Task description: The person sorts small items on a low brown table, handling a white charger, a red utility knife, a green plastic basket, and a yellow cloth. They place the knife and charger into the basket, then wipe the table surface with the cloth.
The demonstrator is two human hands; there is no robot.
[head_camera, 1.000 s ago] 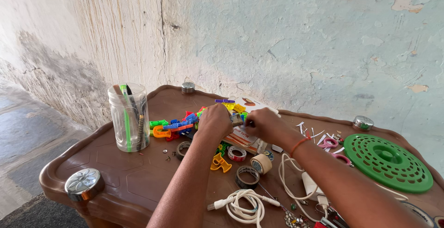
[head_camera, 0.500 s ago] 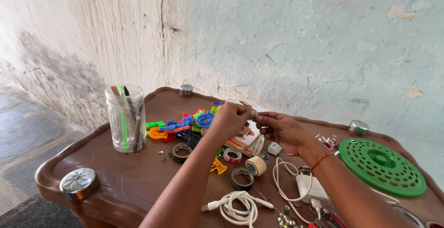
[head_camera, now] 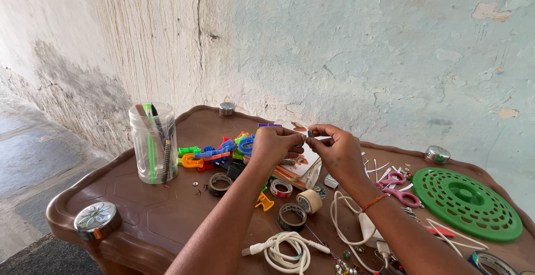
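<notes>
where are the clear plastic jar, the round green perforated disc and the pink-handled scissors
clear plastic jar (head_camera: pixel 153 144), head view, middle of its wall
round green perforated disc (head_camera: pixel 467 203), head view, its holed face
pink-handled scissors (head_camera: pixel 402 194), head view, its handle

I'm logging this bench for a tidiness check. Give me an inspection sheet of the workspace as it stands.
Surface: brown plastic table, crowded.
Job's things: small dark piece pinched between both hands, too small to identify.
Clutter: clear jar of pens, coloured plastic letters, tape rolls, pink scissors, green perforated disc, booklet.
Grips: left hand and right hand raised, fingertips meeting.
Cables: white coiled cable, white charger lead.
Surroundings: peeling, cracked wall.
</notes>
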